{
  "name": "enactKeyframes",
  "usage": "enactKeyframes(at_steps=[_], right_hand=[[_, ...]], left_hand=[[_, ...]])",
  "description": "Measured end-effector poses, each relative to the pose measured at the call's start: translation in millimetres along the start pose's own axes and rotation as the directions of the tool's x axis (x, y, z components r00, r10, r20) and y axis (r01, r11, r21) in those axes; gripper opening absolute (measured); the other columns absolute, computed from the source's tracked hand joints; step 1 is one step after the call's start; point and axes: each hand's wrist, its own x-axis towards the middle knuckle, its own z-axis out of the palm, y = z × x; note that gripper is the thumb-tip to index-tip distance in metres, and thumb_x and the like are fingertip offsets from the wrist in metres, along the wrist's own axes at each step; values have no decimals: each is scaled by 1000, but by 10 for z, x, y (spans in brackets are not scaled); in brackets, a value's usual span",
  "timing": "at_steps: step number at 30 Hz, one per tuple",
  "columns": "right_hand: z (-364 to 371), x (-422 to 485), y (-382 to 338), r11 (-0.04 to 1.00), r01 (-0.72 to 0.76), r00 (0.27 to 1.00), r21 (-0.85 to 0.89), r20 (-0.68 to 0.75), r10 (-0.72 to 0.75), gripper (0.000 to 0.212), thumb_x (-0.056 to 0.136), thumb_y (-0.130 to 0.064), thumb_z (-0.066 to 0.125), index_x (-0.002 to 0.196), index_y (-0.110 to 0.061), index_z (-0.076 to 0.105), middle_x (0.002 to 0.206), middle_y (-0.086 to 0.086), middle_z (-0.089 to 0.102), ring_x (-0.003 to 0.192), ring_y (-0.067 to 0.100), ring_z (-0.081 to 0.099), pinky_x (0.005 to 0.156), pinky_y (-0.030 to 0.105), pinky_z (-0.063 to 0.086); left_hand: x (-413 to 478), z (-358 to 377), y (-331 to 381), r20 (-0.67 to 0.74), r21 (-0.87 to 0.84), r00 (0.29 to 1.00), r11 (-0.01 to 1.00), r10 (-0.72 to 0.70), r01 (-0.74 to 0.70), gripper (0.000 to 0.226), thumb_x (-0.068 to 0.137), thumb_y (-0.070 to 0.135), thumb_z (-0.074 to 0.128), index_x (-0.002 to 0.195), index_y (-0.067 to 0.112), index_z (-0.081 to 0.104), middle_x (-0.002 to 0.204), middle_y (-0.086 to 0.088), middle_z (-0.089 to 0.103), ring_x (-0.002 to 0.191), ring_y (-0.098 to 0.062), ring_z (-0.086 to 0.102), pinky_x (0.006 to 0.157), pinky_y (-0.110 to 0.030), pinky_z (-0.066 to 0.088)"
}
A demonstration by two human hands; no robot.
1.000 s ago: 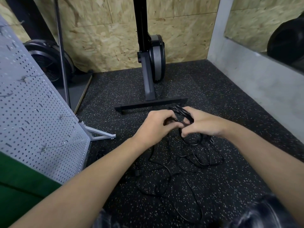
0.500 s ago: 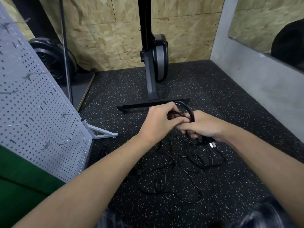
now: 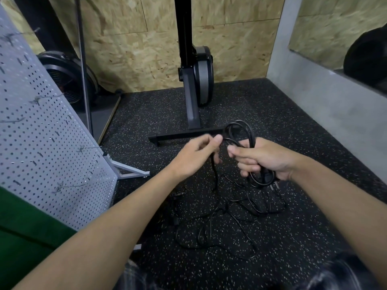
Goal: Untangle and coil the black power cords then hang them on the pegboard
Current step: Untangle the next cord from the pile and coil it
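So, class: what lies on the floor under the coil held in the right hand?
Under the coil in the right hand, tangled loose cords sprawl on the speckled floor. The left hand pinches a strand. The forearms cover the floor nearer the person.

We extend both forearms forward; our right hand [image 3: 266, 160] is closed in a fist grip, our left hand [image 3: 196, 155] pinches with thumb and fingertips

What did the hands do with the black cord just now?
The left hand and right hand, bunched together a second ago, have drawn slightly apart. The right hand keeps gripping the coil, whose loops now stand taller above it. The left hand pinches the loose strand feeding it. The tangle on the floor has shifted a little. The pegboard stayed put.
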Motion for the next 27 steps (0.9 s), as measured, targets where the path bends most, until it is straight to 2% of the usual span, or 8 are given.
enactKeyframes(at_steps=[3, 5, 8, 11, 17, 20, 23, 27], right_hand=[[-46, -4, -3, 989, 30, 998, 142, -51, -23, 24, 101, -31, 61, 93, -8, 64, 51, -4, 32, 45, 11, 33, 61, 31, 51], [-52, -1, 1, 979, 49, 995, 197, -91, -31, 25, 102, -31, 60, 97, -7, 63, 52, -4, 29, 45, 10, 32, 60, 30, 50], [-54, 33, 25, 987, 51, 981, 153, -193, -21, 30, 102, -35, 61, 100, -5, 65, 55, -2, 27, 48, 12, 32, 62, 32, 49], [-3, 59, 72, 996, -10, 968, 86, -248, 31, 44, 95, -45, 69, 110, -4, 73, 57, -1, 27, 50, 12, 33, 65, 33, 50], [180, 78, 120, 994, 29, 973, 109, -229, -3, 26, 95, -33, 73, 82, -11, 71, 52, -6, 45, 49, 12, 33, 60, 30, 47], [197, 69, 115, 998, 48, 962, 45, -272, -34, 31, 100, -35, 66, 87, -7, 70, 46, -9, 46, 54, 16, 36, 62, 29, 49], [202, 89, 128, 997, 67, 944, 30, -325, -54, 30, 102, -37, 63, 107, -11, 77, 47, -9, 41, 54, 14, 39, 61, 26, 49], [192, 147, 117, 997, 64, 933, 54, -356, -40, 29, 102, -39, 63, 97, -14, 76, 56, -2, 50, 55, 12, 49, 67, 33, 43]], left_hand=[[-60, 84, -182, 220, 60, 968, 992, -124, 114, 41, 110, 46, 44, 102, 14, 68, 101, 0, 80, 107, -26, 72, 111, -53, 46], [-97, 178, -292, 262, 27, 953, 988, -154, 152, 38, 113, 35, 39, 100, 10, 65, 93, -11, 79, 100, -31, 75, 107, -54, 48], [-85, 163, -277, 94, 75, 989, 991, -116, 109, 39, 113, 37, 39, 94, 14, 63, 65, 6, 66, 66, -17, 69, 76, -39, 55], [-48, 146, -108, -94, 192, 995, 981, 33, -14, 36, 112, 38, 43, 92, 21, 67, 63, 13, 54, 56, -2, 47, 58, -20, 38], [-9, 307, 70, -74, 209, 994, 976, 79, -62, 37, 112, 32, 44, 87, 18, 69, 69, 3, 61, 59, -7, 47, 59, -29, 39], [10, 285, 96, -51, 174, 998, 984, 33, -24, 46, 111, 37, 45, 79, 18, 71, 65, 0, 63, 56, -11, 49, 57, -31, 40], [-1, 305, 77, -15, 112, 998, 992, -61, 62, 57, 109, 46, 50, 70, 12, 74, 59, -2, 66, 49, -12, 55, 57, -27, 46], [-29, 355, 10, 82, 47, 994, 997, -67, 63, 59, 108, 54, 46, 79, 14, 78, 63, 1, 68, 59, -16, 61, 68, -28, 47]])
